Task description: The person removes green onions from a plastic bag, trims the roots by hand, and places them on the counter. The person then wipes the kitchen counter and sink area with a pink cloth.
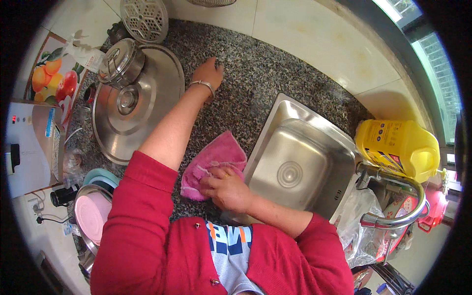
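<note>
A pink cloth (215, 155) lies bunched on the speckled granite counter (236, 99), left of the steel sink. Over its lower part is my right hand (226, 188), fingers bent into the fabric. My left hand (208, 75) reaches farther out, to the back of the counter. It rests on or just above the stone, right of a large round steel lid (155, 96). Its fingers curl downward and are partly hidden, so whether anything is under them cannot be seen. The basin of the sink (291, 158) shows a round drain and a wet-looking shine.
A lidded steel pot (121, 62) stands on the big lid's far edge, near a perforated steamer plate (144, 20) and a spray bottle (86, 57). Right of the sink are a yellow jug (396, 147), a curved faucet (416, 199) and a plastic bag (359, 221). Bowls (94, 217) sit left.
</note>
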